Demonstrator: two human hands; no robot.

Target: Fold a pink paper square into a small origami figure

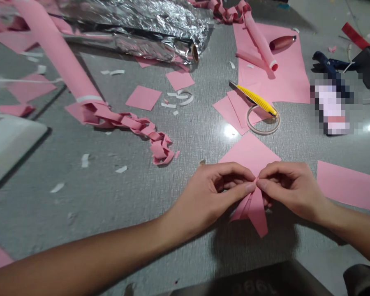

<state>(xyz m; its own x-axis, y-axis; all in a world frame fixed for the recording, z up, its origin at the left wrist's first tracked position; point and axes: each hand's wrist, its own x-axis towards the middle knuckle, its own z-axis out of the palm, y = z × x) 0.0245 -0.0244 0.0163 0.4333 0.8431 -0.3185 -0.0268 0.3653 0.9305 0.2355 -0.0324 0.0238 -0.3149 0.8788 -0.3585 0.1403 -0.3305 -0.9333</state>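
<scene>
Between my two hands is a folded piece of pink paper [257,211], pinched at its upper part, with pleat-like flaps hanging below the fingers. My left hand [223,187] grips it between thumb and fingertips. From the other side my right hand [288,183] pinches the same spot, the fingertips of both hands meeting. The curled fingers hide the upper part of the fold. Just beyond the hands lies a flat pink paper square [249,151]. A yellow box cutter [257,100] and a roll of tape [263,132] rest on pink sheets farther back.
Left of my hands lies a pink paper chain [138,125] beside a pink paper tube [58,55]. Silver foil [142,20] spreads at the back. On the right are a pink strip [350,186], a blurred-out phone-like object [330,107] and a dark blue tool [333,68]. White scraps are scattered about.
</scene>
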